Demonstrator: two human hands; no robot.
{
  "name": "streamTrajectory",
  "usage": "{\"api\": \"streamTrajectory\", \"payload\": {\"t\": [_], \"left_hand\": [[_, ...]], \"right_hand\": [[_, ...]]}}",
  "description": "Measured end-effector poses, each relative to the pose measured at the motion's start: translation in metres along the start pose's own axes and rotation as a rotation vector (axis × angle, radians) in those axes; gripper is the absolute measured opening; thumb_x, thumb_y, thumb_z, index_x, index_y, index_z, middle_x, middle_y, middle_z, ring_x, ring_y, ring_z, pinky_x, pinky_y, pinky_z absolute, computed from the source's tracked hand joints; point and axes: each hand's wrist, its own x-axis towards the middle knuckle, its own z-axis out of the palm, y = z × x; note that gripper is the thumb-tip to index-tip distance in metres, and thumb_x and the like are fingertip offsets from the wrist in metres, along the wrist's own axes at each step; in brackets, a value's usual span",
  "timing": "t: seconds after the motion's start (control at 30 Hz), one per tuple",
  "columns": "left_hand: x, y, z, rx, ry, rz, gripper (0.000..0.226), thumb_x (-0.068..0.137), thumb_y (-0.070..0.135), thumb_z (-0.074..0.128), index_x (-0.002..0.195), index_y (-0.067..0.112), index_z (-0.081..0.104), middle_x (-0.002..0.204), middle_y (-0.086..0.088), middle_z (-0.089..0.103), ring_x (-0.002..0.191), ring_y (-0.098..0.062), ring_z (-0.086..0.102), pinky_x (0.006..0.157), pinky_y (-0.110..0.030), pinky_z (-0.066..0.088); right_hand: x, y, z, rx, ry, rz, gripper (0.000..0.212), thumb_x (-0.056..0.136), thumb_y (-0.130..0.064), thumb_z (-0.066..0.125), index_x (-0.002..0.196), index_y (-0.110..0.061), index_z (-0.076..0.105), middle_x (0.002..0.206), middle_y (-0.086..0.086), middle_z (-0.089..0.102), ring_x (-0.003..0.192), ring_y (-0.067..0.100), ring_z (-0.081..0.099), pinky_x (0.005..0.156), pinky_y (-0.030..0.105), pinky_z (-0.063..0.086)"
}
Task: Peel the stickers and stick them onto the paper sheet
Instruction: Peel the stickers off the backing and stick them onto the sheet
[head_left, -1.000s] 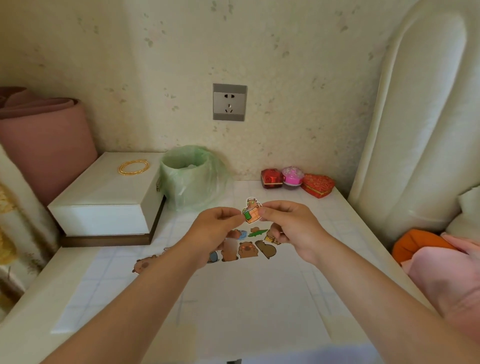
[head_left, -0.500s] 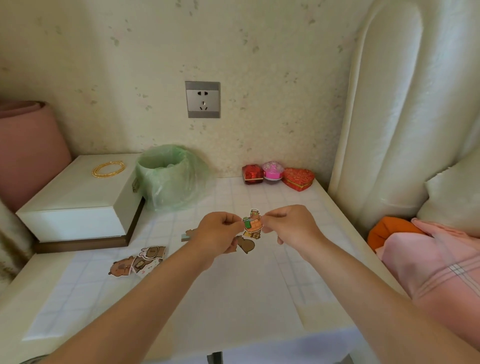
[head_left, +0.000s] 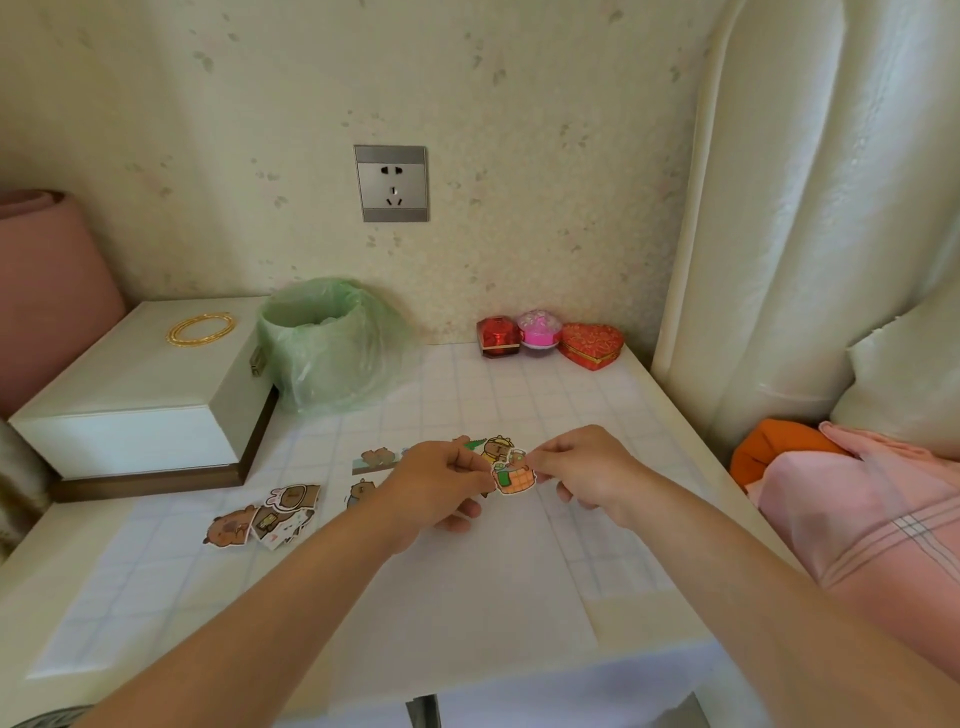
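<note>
Big white paper sheet (head_left: 467, 587) spread across the table (head_left: 31, 566) in front of you, plenty of bare room in the near half, so aim there when this one comes free. Your left hand (head_left: 434, 486) and right hand (head_left: 584, 470) are both pinched tight on one orange sticker (head_left: 513, 474), raised over the middle of the sheet. Hold the backing firm with the left, work a nail under the edge with the right, and roll it back slowly so the thin paper doesn't tear or curl onto itself. Off to your left a loose pile of stickers (head_left: 262, 517) waits on the sheet, well apart from your hands. Now the tricky bits: your left hand covers part of the stickers already lying behind it (head_left: 376, 457), so how many there are is anyone's guess. And whether the corner has lifted from its backing yet is too small to tell from here.
</note>
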Motion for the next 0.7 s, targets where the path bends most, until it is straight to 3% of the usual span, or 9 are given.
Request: {"api": "streamTrajectory", "payload": {"t": [0.07,0.2,0.27,0.4,0.53,0.7], "left_hand": [[0.001,-0.003,0.0,-0.001,0.0,-0.006,0.02,0.086,0.012,0.074,0.103,0.014,0.065,0.095,-0.011,0.074,0.057,-0.015,0.065,0.049,-0.025,0.053],[0.007,-0.012,-0.006,0.554,0.152,0.236,0.012,0.091,0.018,0.062,0.1,0.024,0.068,0.091,0.006,0.067,0.077,-0.011,0.061,0.067,-0.026,0.051],[0.008,-0.015,-0.007,0.668,0.138,0.28,0.013,0.089,0.023,0.066,0.101,0.027,0.07,0.091,0.011,0.061,0.086,-0.009,0.057,0.075,-0.024,0.048],[0.011,-0.016,-0.007,0.708,0.077,0.317,0.018,0.082,0.034,0.076,0.097,0.033,0.066,0.095,0.008,0.059,0.086,-0.007,0.055,0.078,-0.023,0.048],[0.011,-0.019,-0.007,0.735,0.042,0.347,0.025,0.077,0.04,0.079,0.091,0.043,0.06,0.097,0.013,0.051,0.09,-0.005,0.051,0.077,-0.02,0.045],[0.013,-0.02,-0.007,0.782,0.043,0.361,0.028,0.075,0.044,0.08,0.095,0.043,0.06,0.102,0.009,0.052,0.097,-0.008,0.048,0.078,-0.021,0.041]], "right_hand": [[0.002,0.005,0.0,-0.041,-0.012,0.059,0.014,0.091,-0.02,0.07,0.091,-0.008,0.077,0.081,0.008,0.069,0.061,0.02,0.044,0.04,0.021,0.025],[0.004,0.009,0.002,-0.087,-0.015,0.076,0.014,0.091,-0.018,0.069,0.091,-0.007,0.078,0.076,0.005,0.073,0.049,0.015,0.036,0.039,0.018,0.023],[0.005,0.009,0.005,-0.117,-0.005,0.057,0.013,0.089,-0.019,0.07,0.086,-0.009,0.079,0.078,0.009,0.074,0.046,0.015,0.035,0.039,0.018,0.024],[0.006,0.006,0.011,-0.207,0.022,0.001,0.015,0.085,-0.024,0.074,0.073,-0.016,0.078,0.06,-0.003,0.067,0.038,0.005,0.04,0.04,0.018,0.029],[0.009,0.006,0.015,-0.273,0.065,-0.053,0.013,0.084,-0.031,0.077,0.076,-0.021,0.08,0.078,0.002,0.075,0.059,0.01,0.056,0.056,0.023,0.04],[0.011,0.008,0.018,-0.328,0.076,-0.095,0.011,0.084,-0.032,0.077,0.081,-0.022,0.081,0.079,-0.001,0.075,0.073,0.014,0.066,0.063,0.027,0.048]]}}
